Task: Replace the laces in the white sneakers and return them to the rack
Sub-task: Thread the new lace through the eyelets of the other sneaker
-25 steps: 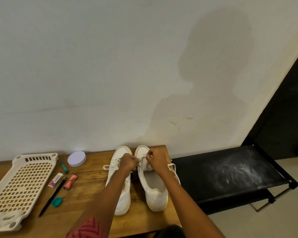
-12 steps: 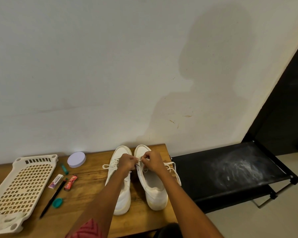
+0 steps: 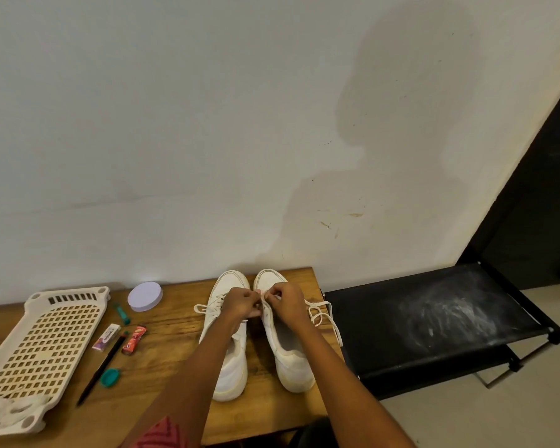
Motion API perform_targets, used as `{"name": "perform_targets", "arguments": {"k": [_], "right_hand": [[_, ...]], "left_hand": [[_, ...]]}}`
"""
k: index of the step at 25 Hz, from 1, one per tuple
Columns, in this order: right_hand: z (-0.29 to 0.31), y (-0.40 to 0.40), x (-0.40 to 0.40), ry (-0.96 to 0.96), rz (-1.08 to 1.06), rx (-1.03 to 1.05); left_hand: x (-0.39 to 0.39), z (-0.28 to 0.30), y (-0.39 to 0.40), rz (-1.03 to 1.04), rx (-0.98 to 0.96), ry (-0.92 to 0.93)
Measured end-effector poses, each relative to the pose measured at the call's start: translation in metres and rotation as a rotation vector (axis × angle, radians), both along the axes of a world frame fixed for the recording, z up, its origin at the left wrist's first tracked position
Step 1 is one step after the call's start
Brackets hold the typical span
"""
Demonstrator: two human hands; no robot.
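On the counter (image 3: 162,357), both hands pinch the lace (image 3: 320,313) over the right sneaker (image 3: 288,350); left hand (image 3: 241,302), right hand (image 3: 286,300). Basket (image 3: 46,344), pen (image 3: 101,370) at nine o'clock; black rack (image 3: 434,318) at three.

Faint print on a small white and purple packet (image 3: 106,336) lying on the wooden table (image 3: 162,357), too blurred to read. Markings on the red sachet (image 3: 134,339) beside it likewise illegible. Nothing else lettered.
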State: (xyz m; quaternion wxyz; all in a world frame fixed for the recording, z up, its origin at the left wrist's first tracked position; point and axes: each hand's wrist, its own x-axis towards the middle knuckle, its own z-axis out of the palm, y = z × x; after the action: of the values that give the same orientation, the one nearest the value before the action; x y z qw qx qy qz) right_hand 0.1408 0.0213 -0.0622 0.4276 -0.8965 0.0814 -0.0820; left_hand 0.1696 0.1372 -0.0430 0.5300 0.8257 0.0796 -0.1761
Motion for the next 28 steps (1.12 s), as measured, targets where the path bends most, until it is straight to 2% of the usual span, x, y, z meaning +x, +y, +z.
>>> {"name": "perform_targets", "arguments": {"k": [3,7,9,11,14,15,16,19,21,23,25,27,28], "right_hand": [[0.003,0.001,-0.005,-0.025,0.000,0.020],[0.015,0.008,-0.020,-0.152,-0.105,-0.059],[0.022,0.006,-0.028,-0.163,-0.130,-0.057],[0.027,0.006,-0.041,-0.085,-0.068,-0.139],[0.031,0.009,-0.050,-0.028,-0.067,-0.280],[0.032,0.010,-0.052,-0.027,-0.084,-0.315],[0.034,0.011,-0.053,-0.020,-0.098,-0.341],[0.040,0.013,-0.056,0.028,-0.115,-0.347],[0.042,0.015,-0.060,0.058,-0.115,-0.283],[0.042,0.017,-0.064,0.071,-0.112,-0.226],[0.041,0.018,-0.068,0.082,-0.152,-0.165],[0.042,0.015,-0.068,0.077,-0.229,-0.070],[0.042,0.013,-0.066,0.067,-0.267,-0.032]], "left_hand": [[0.001,-0.004,-0.003,0.031,-0.037,0.017],[-0.002,-0.009,-0.014,0.054,0.192,-0.068],[-0.002,-0.004,-0.017,0.119,0.215,-0.117],[-0.002,0.013,-0.020,0.308,0.010,-0.128],[0.003,0.053,-0.011,0.564,-0.623,-0.071],[0.006,0.066,0.001,0.625,-0.752,-0.067],[0.010,0.077,0.016,0.676,-0.772,-0.104],[0.014,0.118,0.067,0.809,-0.514,-0.356],[0.009,0.152,0.096,0.965,-0.460,-0.563],[0.000,0.175,0.113,1.031,-0.402,-0.721],[-0.010,0.172,0.112,0.848,-0.134,-0.791],[-0.020,0.148,0.096,0.435,0.297,-0.757],[-0.024,0.131,0.086,0.187,0.526,-0.680]]}}
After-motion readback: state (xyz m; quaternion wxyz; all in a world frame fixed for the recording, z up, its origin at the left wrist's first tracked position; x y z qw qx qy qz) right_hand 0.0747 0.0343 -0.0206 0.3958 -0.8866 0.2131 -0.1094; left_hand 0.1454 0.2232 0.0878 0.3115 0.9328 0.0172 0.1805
